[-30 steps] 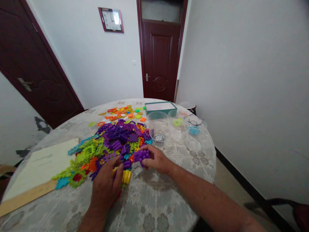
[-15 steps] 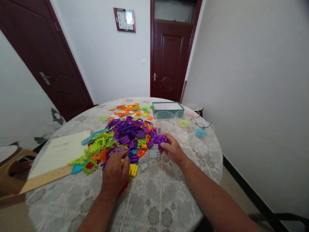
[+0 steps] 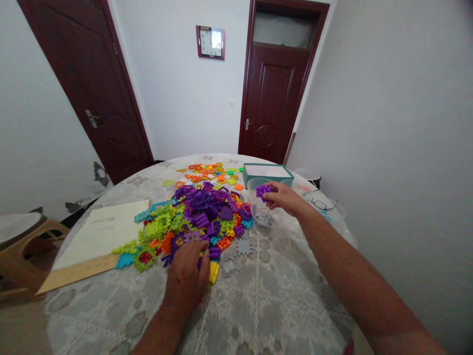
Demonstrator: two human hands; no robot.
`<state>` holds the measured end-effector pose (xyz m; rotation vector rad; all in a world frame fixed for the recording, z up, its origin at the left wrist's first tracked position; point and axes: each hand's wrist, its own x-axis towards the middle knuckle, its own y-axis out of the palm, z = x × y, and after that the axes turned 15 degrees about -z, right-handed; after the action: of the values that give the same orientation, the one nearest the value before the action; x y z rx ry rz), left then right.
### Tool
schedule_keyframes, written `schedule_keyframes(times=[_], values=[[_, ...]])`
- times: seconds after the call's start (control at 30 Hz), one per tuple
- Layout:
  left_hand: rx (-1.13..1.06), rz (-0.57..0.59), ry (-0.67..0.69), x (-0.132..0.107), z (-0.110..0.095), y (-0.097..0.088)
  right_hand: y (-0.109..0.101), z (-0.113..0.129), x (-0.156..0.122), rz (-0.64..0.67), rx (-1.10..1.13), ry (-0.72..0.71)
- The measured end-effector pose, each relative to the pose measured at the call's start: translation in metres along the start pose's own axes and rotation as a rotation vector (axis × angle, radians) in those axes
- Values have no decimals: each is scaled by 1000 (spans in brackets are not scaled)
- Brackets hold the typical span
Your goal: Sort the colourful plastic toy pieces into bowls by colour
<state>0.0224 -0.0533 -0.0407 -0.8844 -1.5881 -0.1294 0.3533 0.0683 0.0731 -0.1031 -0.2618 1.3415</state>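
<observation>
My right hand [image 3: 279,196] pinches a purple knobbed toy building block [image 3: 263,192] above a clear plastic tub [image 3: 254,217] with grey pieces inside. At the near side of a heap of coloured interlocking toy pieces [image 3: 207,199], my left hand [image 3: 187,268] rests with bent fingers, thumb apart from them. Its fingertips touch purple pieces, and a yellow block [image 3: 213,272] lies beside the thumb. The underside of that hand is hidden. A flat grey square piece [image 3: 244,245] and a grey frame piece [image 3: 229,265] lie to its right.
Behind the tubs stands a green-edged box [image 3: 268,172]. Eyeglasses [image 3: 320,204] lie among clear containers at the right. Orange and yellow pieces [image 3: 203,172] are spread at the back. A paper sheet [image 3: 99,229] and a wooden ruler [image 3: 79,272] are at the left.
My right hand has carried the purple block forward and to the right, from the heap's edge to over the tub. My left hand stays at the heap. The view has shifted slightly.
</observation>
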Motion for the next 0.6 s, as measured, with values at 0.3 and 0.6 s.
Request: schedule_keyframes(times=[0.3,0.6], values=[[-26,-11,-26,-3,-2,-1,27,-4,152,-363,3,78],[-40,3,-77,-4,-3,-2,57,2,151,-468,104,35]])
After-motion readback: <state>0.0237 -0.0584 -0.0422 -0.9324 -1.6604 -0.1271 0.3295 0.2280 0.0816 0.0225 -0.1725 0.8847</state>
